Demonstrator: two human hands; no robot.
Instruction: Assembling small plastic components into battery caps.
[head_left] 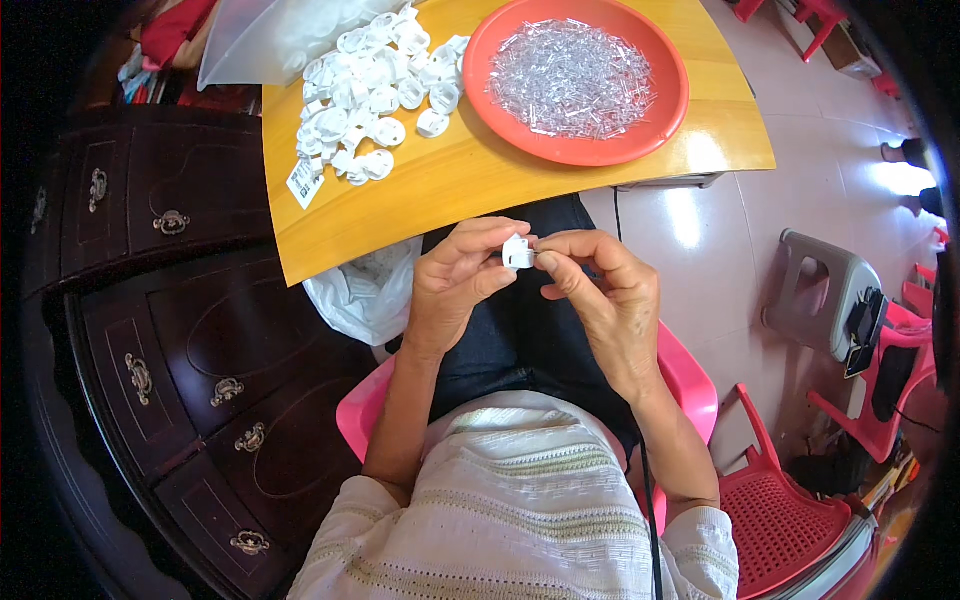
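Observation:
My left hand (462,275) pinches a small white plastic part (517,252) above my lap. Its fingers are bent around the part's left side. From the other side, the thumb and forefinger of my right hand (603,290) close on something small and thin against the part's right edge; I cannot make out what it is. Beyond my hands, a pile of similar white plastic parts (372,88) lies on the yellow wooden table (420,205). To its right, a round red tray (675,100) holds many short clear plastic pieces (570,78).
A translucent plastic bag (255,45) stands behind the pile, and a white bag (372,295) hangs below the table's near edge. Dark drawers (170,290) line the left. I sit on a pink chair (690,390); a grey stool (825,295) and a red chair (775,520) are at right.

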